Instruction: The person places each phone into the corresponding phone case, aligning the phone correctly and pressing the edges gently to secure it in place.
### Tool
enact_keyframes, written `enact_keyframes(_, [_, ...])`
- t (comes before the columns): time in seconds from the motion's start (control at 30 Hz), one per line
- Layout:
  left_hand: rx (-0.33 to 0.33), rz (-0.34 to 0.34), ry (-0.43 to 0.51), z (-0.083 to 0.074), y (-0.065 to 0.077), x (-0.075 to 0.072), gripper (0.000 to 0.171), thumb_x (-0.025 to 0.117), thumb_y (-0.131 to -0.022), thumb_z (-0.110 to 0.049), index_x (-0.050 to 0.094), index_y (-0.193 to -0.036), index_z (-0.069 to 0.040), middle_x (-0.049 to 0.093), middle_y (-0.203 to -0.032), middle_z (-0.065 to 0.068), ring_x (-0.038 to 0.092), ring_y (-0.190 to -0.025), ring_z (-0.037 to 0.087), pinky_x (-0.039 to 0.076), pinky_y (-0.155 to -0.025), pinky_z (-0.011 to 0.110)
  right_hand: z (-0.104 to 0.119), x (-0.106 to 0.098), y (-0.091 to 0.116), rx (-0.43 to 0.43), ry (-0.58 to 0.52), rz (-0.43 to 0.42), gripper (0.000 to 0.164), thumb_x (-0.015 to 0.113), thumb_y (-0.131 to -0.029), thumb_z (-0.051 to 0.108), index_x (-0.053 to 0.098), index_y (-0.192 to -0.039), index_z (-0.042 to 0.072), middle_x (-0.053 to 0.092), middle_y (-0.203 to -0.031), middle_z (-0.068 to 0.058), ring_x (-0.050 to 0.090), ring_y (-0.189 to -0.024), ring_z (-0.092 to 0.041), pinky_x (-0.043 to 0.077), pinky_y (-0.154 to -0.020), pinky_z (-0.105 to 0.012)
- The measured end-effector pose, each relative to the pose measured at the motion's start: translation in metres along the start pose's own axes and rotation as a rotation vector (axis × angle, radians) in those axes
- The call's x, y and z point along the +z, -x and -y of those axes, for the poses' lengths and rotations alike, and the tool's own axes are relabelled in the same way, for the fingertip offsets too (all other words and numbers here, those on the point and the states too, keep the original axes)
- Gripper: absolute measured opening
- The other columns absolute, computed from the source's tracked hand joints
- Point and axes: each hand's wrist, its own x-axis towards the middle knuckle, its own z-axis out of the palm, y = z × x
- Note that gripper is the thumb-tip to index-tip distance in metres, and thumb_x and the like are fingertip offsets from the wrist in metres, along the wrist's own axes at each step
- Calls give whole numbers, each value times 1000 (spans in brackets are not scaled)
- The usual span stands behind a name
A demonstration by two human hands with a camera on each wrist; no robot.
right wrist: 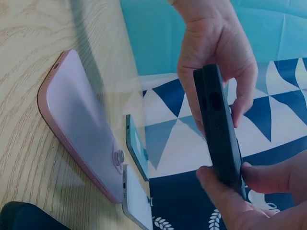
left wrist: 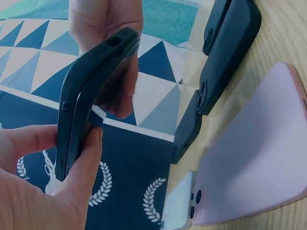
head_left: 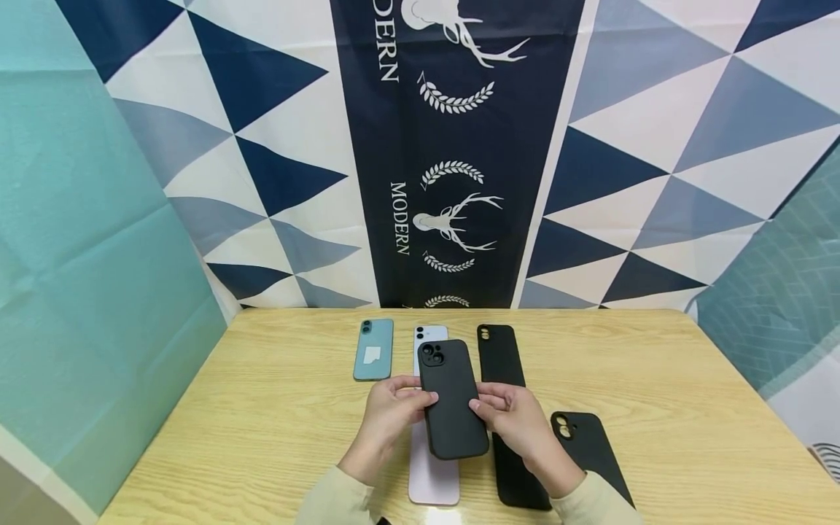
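A black phone case (head_left: 453, 408) with camera openings at its upper left is held above the table, tilted, between both hands. The left hand (head_left: 392, 408) pinches its left edge, thumb on the back and fingers underneath. On the opposite edge the right hand (head_left: 515, 419) grips in the same way. In the left wrist view, a dark slab (left wrist: 88, 103) with a glossy face, seemingly a phone, lies against the case, with a narrow seam between them. Below the hands lies a pink phone (head_left: 433, 477), partly covered by the case in the head view.
Behind the pink phone lies a white phone (head_left: 429, 334), and left of that a teal phone (head_left: 374, 354) with a white patch. Black phone cases lie to the right: one far back (head_left: 500, 357), one nearer (head_left: 521, 477), another (head_left: 590, 445) farther right. A patterned cloth backs the wooden table (head_left: 262, 423).
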Motion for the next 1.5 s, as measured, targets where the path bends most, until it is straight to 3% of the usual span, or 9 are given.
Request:
enact_keyframes(0.2, [10, 32, 50, 0, -2, 1, 42, 71, -80, -6, 57, -116, 12, 74, -96, 19, 71, -75, 12, 60, -73, 27, 0, -11, -1, 14, -81, 83, 47, 64, -90, 7, 50, -130, -13, 65, -118, -28, 70, -96, -18, 60, -80, -33])
enact_keyframes(0.5, [7, 36, 81, -5, 2, -3, 45, 71, -79, -6, 55, -117, 13, 74, -96, 19, 71, -74, 11, 60, -72, 26, -6, -21, 1, 48, -175, 333, 70, 65, -91, 21, 32, -139, -19, 62, -125, -25, 68, -98, -10, 58, -88, -30])
enact_keyframes(0.67, [14, 39, 124, -7, 3, -6, 45, 71, -80, -6, 54, -117, 13, 75, -95, 18, 71, -71, 9, 60, -72, 25, -13, -25, 1, 47, -316, 529, 68, 64, -92, 15, 29, -140, -18, 67, -122, -9, 68, -100, -6, 56, -88, -23])
enact_keyframes(0.8, [9, 38, 147, -8, 2, -6, 43, 71, -81, -5, 55, -117, 13, 75, -93, 15, 70, -70, 8, 59, -70, 23, -17, -28, 2, 39, -409, 609, 66, 62, -90, 5, 28, -141, -18, 67, -123, -3, 66, -105, -5, 55, -89, -21])
enact_keyframes(1.03, [21, 53, 143, -9, 0, -7, 43, 69, -82, -6, 55, -117, 13, 75, -96, 17, 71, -71, 9, 59, -71, 23, -20, -27, 4, 2, -437, 613, 64, 62, -90, 3, 29, -140, -20, 68, -119, -2, 67, -104, -5, 55, -88, -20])
enact_keyframes(1.37, [51, 93, 89, -11, 3, -7, 47, 69, -84, -11, 53, -123, 11, 74, -99, 17, 70, -74, 8, 59, -76, 25, -22, -24, 5, 22, -382, 501, 66, 69, -85, 3, 34, -135, -23, 72, -111, -4, 69, -95, -5, 57, -81, -19])
enact_keyframes(1.5, [71, 130, 16, -8, 4, -9, 50, 69, -86, -15, 52, -127, 9, 73, -103, 19, 70, -79, 9, 59, -79, 26, -24, -21, 6, 34, -375, 466, 65, 70, -84, 3, 36, -133, -22, 73, -106, -2, 69, -93, -4, 57, -79, -19])
